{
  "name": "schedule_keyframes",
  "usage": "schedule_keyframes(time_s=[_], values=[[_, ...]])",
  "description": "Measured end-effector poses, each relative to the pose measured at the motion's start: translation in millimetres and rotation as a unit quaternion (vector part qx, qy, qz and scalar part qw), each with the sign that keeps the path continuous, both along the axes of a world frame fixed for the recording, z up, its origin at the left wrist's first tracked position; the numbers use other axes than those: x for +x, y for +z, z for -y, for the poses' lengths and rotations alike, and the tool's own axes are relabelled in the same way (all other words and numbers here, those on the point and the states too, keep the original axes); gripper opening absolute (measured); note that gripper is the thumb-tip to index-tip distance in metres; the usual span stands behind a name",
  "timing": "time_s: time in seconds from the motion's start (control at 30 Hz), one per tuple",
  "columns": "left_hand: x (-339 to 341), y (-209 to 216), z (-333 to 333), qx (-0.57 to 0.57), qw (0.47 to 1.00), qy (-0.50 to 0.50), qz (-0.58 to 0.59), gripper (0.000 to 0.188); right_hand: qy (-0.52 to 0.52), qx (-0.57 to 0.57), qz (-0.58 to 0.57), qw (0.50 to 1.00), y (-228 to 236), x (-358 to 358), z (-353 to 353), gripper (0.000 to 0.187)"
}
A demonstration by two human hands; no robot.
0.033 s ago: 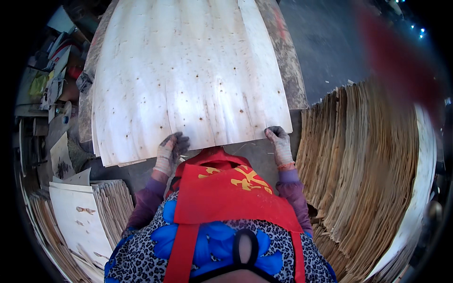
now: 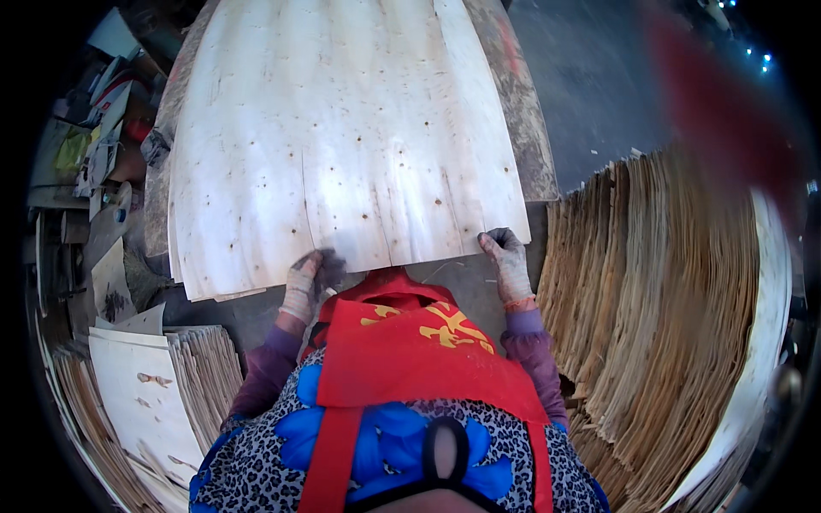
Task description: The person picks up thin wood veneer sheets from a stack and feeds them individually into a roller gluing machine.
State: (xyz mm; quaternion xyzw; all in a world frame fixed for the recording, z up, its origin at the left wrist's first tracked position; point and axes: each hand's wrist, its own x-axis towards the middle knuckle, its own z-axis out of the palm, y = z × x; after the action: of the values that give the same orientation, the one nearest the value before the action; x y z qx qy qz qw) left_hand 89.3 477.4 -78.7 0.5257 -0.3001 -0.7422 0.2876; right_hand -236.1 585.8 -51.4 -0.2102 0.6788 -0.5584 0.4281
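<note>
A large pale wood veneer sheet [image 2: 359, 171], dotted with small dark knots and split by narrow lengthwise cracks, lies in front of me. Sheet edges peek out beneath it at the left. At its near right corner, my right hand [image 2: 508, 261], in a worn glove darkened at the fingertips, pinches the edge between thumb and fingers. My left hand [image 2: 306, 280], gloved too, is at the near edge left of the middle. Its thumb meets the edge, while its dark fingers are smeared by motion, so their grip is unclear.
A worn board [image 2: 526, 111] shows under the sheets. Right of me, a big stack of brown veneer [image 2: 650, 291] stands on edge. At lower left is another veneer stack [image 2: 137, 385]. Clutter [image 2: 107, 145] fills the far left. A red blur [image 2: 718, 103] covers the upper right.
The left hand's fingers have shifted slightly down at the sheet's edge and blurred. My right hand and the sheet stay practically in place.
</note>
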Motion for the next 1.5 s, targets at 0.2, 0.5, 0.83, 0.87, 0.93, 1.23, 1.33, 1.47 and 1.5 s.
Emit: schedule_keyframes(time_s=[0.2, 0.5, 0.83, 0.87, 0.93, 1.23, 1.33, 1.47, 1.5], values=[[21.9, 2.1, -31.1, 0.162, 0.984, 0.046, 0.060, 0.065, 0.056, -0.161, 0.008, 0.985, 94.4, 26.3, 25.0, 0.012], [62.4, -6.9, -0.9, 0.026, 0.946, 0.242, -0.214, 0.036, 0.030, -0.274, 0.527, 0.804, 117.7, 50.3, 54.6, 0.046], [54.6, 13.6, -7.1, -0.035, 0.957, 0.242, -0.155, 0.037, 0.144, -0.305, 0.490, 0.804, 113.8, 39.0, 138.3, 0.049], [54.1, 14.9, -7.1, -0.041, 0.957, 0.243, -0.150, 0.038, 0.132, -0.306, 0.502, 0.798, 112.1, 40.4, 145.4, 0.048], [54.5, 17.7, -8.6, -0.053, 0.956, 0.251, -0.140, 0.040, 0.122, -0.295, 0.518, 0.794, 123.7, 50.7, 153.7, 0.048], [75.8, 19.7, -3.8, -0.115, 0.933, 0.314, -0.130, 0.050, 0.141, -0.238, 0.358, 0.892, 186.3, 79.7, 164.6, 0.022], [114.7, 2.4, 2.6, -0.110, 0.913, 0.364, -0.145, 0.053, 0.235, -0.301, 0.142, 0.913, 228.4, 79.9, 155.7, 0.018], [141.7, 11.0, 5.3, -0.110, 0.905, 0.379, -0.158, 0.054, 0.179, -0.317, 0.012, 0.931, 224.5, 68.7, 161.7, 0.020], [140.3, 16.5, 4.2, -0.122, 0.907, 0.376, -0.146, 0.054, 0.130, -0.301, 0.023, 0.944, 201.1, 61.6, 166.2, 0.019]])
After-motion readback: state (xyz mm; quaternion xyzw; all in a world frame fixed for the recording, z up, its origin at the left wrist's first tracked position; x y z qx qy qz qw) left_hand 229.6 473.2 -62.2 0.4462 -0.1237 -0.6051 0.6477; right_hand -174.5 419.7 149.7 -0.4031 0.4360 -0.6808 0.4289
